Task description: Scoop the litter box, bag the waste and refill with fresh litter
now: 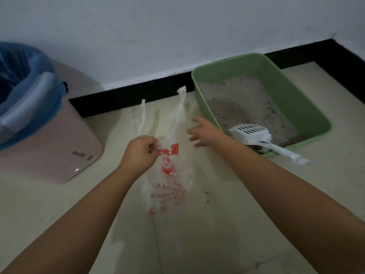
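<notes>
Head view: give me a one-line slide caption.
Left hand pinches clear printed bag; right hand open beside green litter box.

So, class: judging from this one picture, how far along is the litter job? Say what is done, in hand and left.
Done: little that shows. The scoop rests on the green box rim, and grey litter with dark bits is in it. In hand: the left hand pinches the clear bag, apparently empty, while the open right hand reaches toward it. Left: scooping, bagging, refilling; no fresh litter is in view.
</notes>
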